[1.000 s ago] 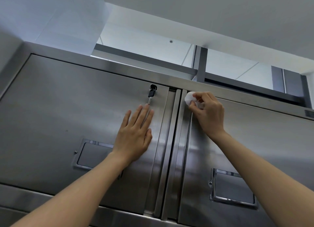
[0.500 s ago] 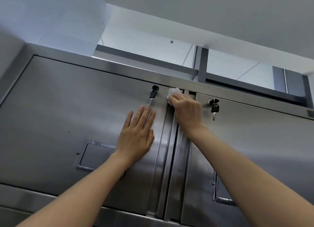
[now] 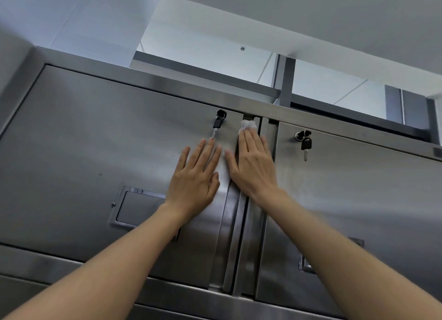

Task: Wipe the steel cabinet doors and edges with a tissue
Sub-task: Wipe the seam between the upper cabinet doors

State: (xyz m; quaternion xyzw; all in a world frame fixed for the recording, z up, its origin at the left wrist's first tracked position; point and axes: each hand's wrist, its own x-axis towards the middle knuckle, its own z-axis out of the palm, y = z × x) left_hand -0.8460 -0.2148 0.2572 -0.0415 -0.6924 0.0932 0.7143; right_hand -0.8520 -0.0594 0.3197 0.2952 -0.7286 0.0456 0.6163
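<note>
Overhead is a steel cabinet with a left door (image 3: 95, 157) and a right door (image 3: 358, 200), split by a vertical centre strip (image 3: 239, 248). My left hand (image 3: 195, 178) lies flat on the left door, fingers spread, holding nothing. My right hand (image 3: 254, 166) lies with fingers extended over the top of the centre strip, pressing a crumpled white tissue (image 3: 248, 126) against the steel with its fingertips. Only the tissue's upper part shows above the fingers.
A black key (image 3: 218, 123) hangs in the left door's lock just above my left fingertips; another key (image 3: 305, 142) hangs in the right door. Recessed handles (image 3: 136, 207) (image 3: 308, 264) sit lower on each door. A steel top edge (image 3: 167, 85) runs above the doors.
My right hand moved left from the right door's top corner to the centre strip, and its fingers flattened over the tissue. The right door's key came into view. My left hand stayed put.
</note>
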